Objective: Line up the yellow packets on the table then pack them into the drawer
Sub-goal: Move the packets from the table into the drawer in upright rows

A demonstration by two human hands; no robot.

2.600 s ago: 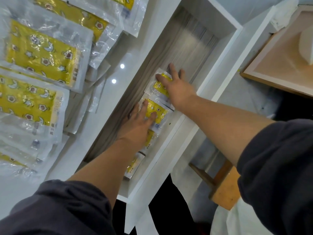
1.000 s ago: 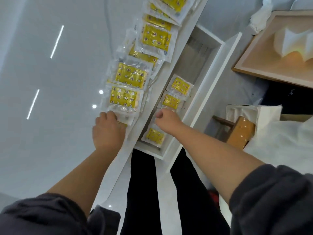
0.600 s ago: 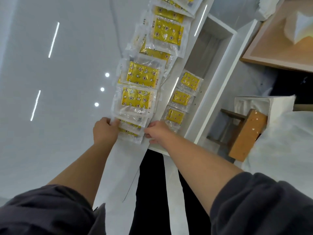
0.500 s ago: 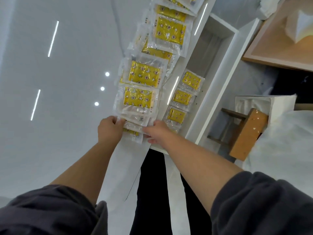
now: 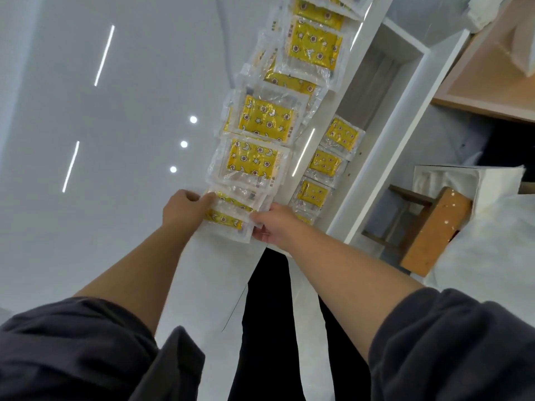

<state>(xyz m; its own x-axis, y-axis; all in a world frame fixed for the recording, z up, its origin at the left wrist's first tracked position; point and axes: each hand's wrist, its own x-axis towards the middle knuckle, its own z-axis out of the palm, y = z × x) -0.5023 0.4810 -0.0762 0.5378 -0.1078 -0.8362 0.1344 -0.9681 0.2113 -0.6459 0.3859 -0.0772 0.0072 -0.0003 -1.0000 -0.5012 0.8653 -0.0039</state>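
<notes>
Both hands pinch the nearest yellow packet point(image 5: 228, 219) on the table point(image 5: 115, 198): left hand point(image 5: 185, 209) at its left edge, right hand point(image 5: 272, 224) at its right. More packets stretch beyond. The drawer point(image 5: 405, 82), right of the hands, holds several already. Likely next: lift it across.

Both forearms are bare, with dark grey, loosely creased sleeves point(image 5: 451, 342) pushed up to the elbows. The left hand point(image 5: 185, 211) and right hand point(image 5: 275, 224) carry no gloves, rings or watch. Black trousers point(image 5: 269, 314) cover the legs below.
</notes>
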